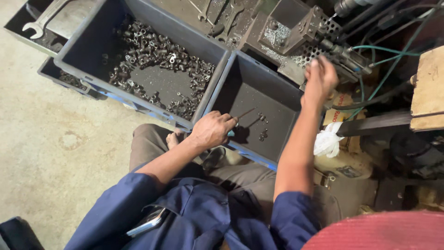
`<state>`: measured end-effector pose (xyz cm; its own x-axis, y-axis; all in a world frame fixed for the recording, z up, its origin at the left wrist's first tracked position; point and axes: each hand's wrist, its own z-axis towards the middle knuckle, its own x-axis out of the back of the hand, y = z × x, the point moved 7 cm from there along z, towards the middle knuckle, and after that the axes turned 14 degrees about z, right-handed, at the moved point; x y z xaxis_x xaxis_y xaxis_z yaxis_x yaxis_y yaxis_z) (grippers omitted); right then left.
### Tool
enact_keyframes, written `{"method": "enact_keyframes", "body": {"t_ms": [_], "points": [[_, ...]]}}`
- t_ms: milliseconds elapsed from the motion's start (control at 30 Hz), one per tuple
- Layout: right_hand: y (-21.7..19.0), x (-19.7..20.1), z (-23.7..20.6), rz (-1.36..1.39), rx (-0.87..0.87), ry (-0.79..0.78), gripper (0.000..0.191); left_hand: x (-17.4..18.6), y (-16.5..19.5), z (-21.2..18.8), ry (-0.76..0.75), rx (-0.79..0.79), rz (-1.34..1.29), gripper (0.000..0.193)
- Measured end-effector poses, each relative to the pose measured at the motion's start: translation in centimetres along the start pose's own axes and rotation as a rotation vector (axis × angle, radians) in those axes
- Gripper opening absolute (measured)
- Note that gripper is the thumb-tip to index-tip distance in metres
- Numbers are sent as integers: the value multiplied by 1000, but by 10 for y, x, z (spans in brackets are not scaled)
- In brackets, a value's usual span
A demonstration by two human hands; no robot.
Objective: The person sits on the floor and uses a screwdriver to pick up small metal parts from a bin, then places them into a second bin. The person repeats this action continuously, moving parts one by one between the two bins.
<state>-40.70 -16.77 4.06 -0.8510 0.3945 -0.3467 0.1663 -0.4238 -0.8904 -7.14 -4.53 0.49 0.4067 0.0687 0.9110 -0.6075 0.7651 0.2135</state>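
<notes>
— What's his left hand (212, 130) got?
— Closed on a thin rod (246, 113), mid-frame over the near-empty bin (277, 90).
— The right (319, 78)?
— On the machine (296, 32), upper right; blurred, grip unclear. Tan printed packet (336, 113) beneath, white rag (327, 141).

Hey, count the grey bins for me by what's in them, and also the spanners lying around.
Grey bin with a large heap of small metal parts: 1
Grey bin with only a few small parts, where the left hand holds a thin rod: 1
Spanners: 1 at top left, at least 2 behind the bins: 3
Total: 5
</notes>
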Motion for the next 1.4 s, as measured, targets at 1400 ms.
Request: {"method": "enact_keyframes", "body": {"t_ms": [1400], "points": [[-57,65,-268,-1073,345,151,30,-38,-175,61,-264,366,245,26]]}}
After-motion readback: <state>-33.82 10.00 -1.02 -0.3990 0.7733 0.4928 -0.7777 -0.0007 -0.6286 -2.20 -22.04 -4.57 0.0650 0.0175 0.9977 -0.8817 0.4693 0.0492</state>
